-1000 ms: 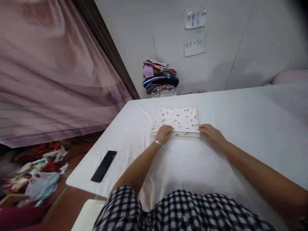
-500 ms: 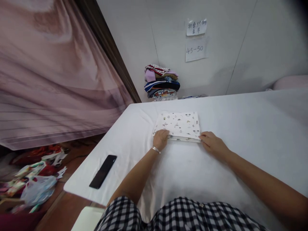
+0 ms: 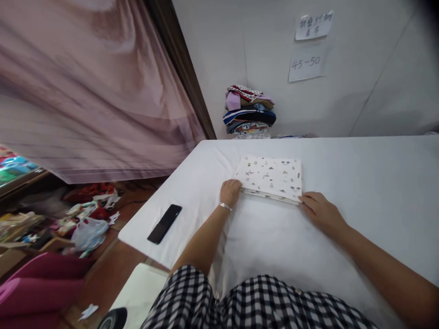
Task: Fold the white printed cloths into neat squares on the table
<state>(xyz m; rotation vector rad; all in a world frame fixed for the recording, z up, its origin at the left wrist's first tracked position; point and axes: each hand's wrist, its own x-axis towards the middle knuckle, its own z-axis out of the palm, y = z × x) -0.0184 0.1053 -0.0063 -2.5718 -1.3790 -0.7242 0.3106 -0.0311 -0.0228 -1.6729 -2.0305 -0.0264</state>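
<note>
On my feed, the right hand [image 3: 320, 212] has thumb and fingertips closed on the near-right corner of the folded cloth [image 3: 270, 177], a light pinch by my reading. The left hand [image 3: 230, 193], a bracelet [image 3: 225, 206] at its wrist, has its fingertips bent onto the near-left corner; its thumb is hidden, so I cannot tell grasping from pressing. Holding both near corners, I judge, keeps the layers square and the front edge straight.

The cloth lies flat on the white-covered table [image 3: 363, 178], nearer the far edge than the near one, probably at an easy forward reach. The phone [image 3: 164, 224] lies by the table's near-left corner, apart from the left hand, likely to leave elbow room. Past the far edge, near the far-left corner, the clothes pile [image 3: 249, 114] stands against the wall [image 3: 281, 109], below and left of the paper signs [image 3: 307, 64].

Against the picture a second ago, the left hand has slid outward along the front edge to its corner, while the right hand stays at its own. My view has swung left, bringing in more floor clutter [image 3: 89, 233], so I cannot tell whether the cloth itself turned
</note>
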